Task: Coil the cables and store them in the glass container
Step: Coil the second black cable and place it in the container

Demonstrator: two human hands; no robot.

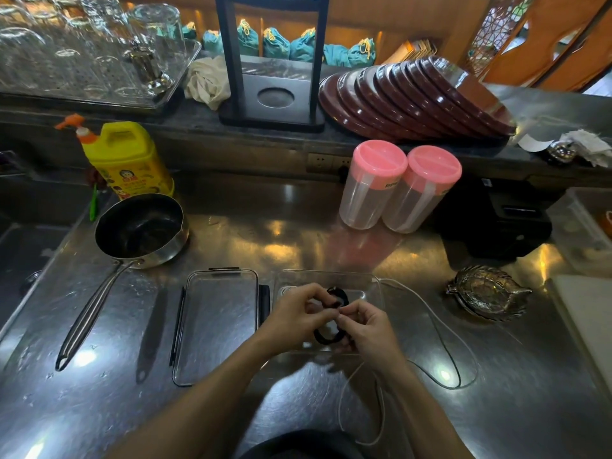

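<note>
So both hands are on the thin black cable (331, 336), which is wound into a small coil: left hand (294, 313) and right hand (371, 329) pinch it between fingertips, right above the clear rectangular glass container (374, 283). Looks like the coiling step is nearly wrapped up. Next it needs lowering straight down into the container. 1 loose white cable (443, 342) trails off right of the grip, uncoiled.
</note>
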